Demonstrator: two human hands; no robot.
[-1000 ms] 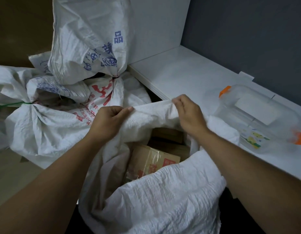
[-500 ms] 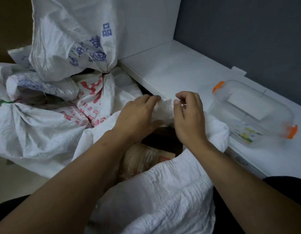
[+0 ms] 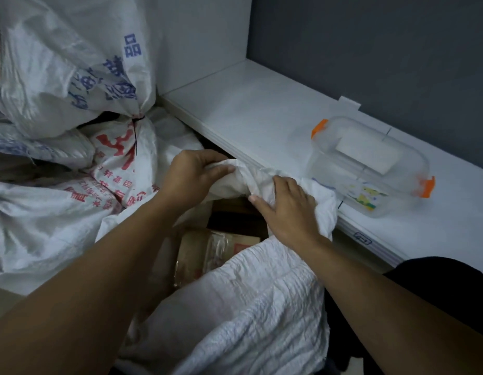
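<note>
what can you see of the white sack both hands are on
The white woven sack is crinkled plastic weave, plain on the side shown. It stands open in front of the person, its right side against the white ledge. Its far rim is gathered into a bunch: the left hand grips that bunch and the right hand curls over it. Brown film-wrapped packets show inside.

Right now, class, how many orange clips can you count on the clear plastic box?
2. One clip is at the far left end of the box; the second clip is at its near right end. None looks hidden.
</note>
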